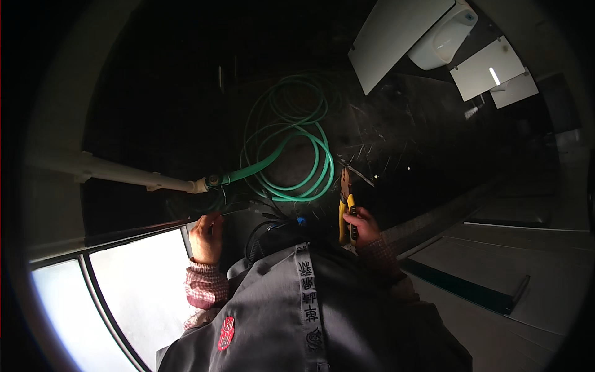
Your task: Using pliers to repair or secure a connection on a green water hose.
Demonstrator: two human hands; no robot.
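My right hand (365, 228) is closed round the yellow handles of a pair of pliers (345, 180), their jaws pointing away from me. On the left, my left hand (207, 237) is curled with its fingers together. A thin line runs from near its fingertips, but I cannot make out what, if anything, they hold. Just beyond that hand, a green hose (253, 169) meets the end of a white pipe (170, 182) at a dark fitting (214, 180). From there the hose lies in loose loops on the dark floor. Between my hands is a bunch of black cables (268, 217) with a blue piece.
White panels (396, 37) and a rounded white fixture (443, 37) stand at the far right. Thin scraps (362, 173) lie beyond the pliers. A bright window-like pane (136, 291) is at the near left. A ledge (427, 229) runs along the right.
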